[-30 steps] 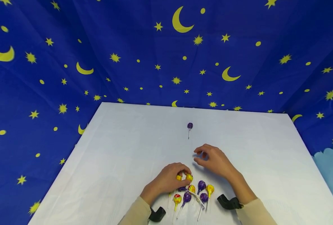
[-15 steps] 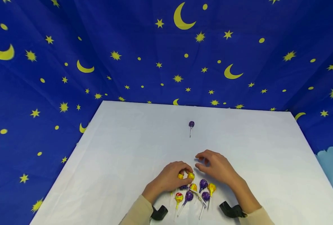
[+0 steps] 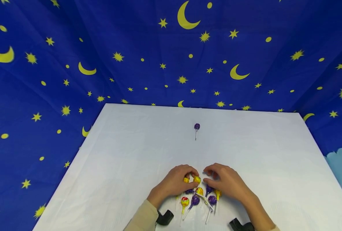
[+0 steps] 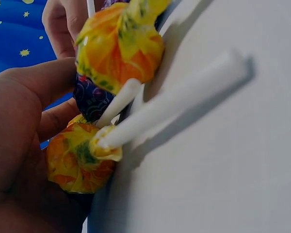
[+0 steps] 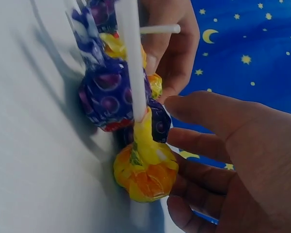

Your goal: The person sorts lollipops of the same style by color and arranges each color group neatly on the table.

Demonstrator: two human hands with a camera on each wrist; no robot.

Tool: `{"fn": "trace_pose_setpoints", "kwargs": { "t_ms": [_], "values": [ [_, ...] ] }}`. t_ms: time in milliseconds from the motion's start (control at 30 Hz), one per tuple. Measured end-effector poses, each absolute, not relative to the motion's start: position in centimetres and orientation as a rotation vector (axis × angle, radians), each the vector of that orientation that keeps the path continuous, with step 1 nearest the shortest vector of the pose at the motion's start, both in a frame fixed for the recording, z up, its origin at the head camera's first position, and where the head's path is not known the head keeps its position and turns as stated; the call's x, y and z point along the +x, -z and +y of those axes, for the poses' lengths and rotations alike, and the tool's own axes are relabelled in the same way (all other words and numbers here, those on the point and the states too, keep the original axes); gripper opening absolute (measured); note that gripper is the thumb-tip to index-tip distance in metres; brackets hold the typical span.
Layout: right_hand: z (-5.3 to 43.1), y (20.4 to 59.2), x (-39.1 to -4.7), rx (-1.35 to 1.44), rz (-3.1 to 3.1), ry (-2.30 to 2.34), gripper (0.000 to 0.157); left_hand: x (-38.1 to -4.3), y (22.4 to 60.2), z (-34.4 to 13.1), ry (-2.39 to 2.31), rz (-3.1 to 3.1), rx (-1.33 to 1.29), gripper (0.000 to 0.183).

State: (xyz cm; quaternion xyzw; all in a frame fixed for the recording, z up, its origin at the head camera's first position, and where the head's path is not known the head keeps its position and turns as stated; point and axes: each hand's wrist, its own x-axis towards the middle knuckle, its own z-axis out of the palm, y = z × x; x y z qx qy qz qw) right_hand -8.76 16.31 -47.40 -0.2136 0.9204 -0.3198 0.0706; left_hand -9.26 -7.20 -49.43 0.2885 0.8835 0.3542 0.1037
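Left hand (image 3: 179, 180) — pinching yellow lollipop (image 3: 197, 179) | right hand (image 3: 228, 181) — loosely spread (purple lollipop (image 3: 208, 190) just beside)

Two arms reach in from the near side, slanting toward each other. The left hand (image 3: 179, 179) has its back turned up, forefinger arched on the far side and left thumb (image 3: 191, 185) stretched rightward on the near side; whether they pinch, I can't make out. A beige sleeve (image 3: 143, 215) covers the left forearm, leaving the wrist bare. The right hand (image 3: 225, 180) faces it, fingers loosely bent and pointing left, with right thumb (image 3: 211, 183) and forefinger parted. The right forearm (image 3: 259, 208), mostly bare, runs toward the near right. A narrow gap separates the hands.
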Motion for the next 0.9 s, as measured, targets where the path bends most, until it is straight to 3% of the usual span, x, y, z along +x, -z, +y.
{"fn": "trace_pose_setpoints", "kwargs": {
  "t_ms": [900],
  "values": [
    [17.1, 48.2, -6.4, -0.591, 2.702, 1.044, 0.023, -9.3, 49.1, -7.1, -1.019, 2.620, 0.830, 0.024]
  ]
}}
